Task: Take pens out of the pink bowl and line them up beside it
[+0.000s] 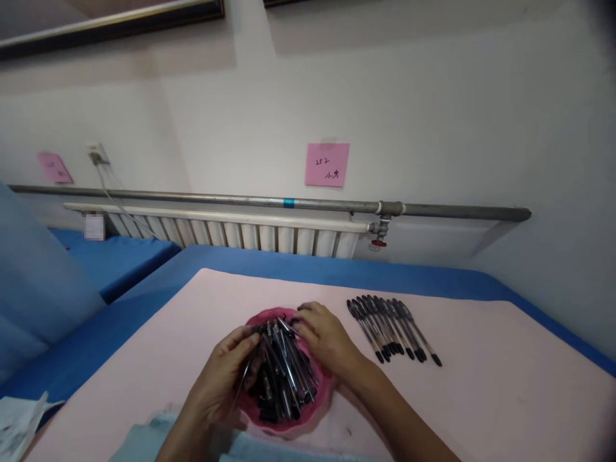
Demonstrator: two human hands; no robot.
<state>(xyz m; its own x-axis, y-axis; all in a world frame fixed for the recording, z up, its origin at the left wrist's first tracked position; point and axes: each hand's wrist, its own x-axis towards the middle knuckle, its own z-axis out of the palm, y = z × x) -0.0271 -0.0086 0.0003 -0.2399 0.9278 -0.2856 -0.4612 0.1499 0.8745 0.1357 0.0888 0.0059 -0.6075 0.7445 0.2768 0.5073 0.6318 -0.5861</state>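
A pink basket (321,410) with a wavy rim holds many black and clear pen parts (286,372), heaped in different directions. At its left side, my left hand (221,369) is closed, thumb against fingers, on a thin clear-and-dark pen (244,377) that slants down beside the palm. My right hand (327,337) reaches over the far right rim with bent fingers closed at the top of the heap; a small dark piece shows by the fingertips, too hidden to name. To the right, several capped black pens (392,327) lie side by side in a slanting row.
A pink sheet (481,385) covers the blue table (346,273). Light blue cloth (149,439) lies at the front edge, with papers (22,423) at the lower left. Behind stand a white radiator (240,234), a grey pipe (457,212) and a red-handled valve (379,244).
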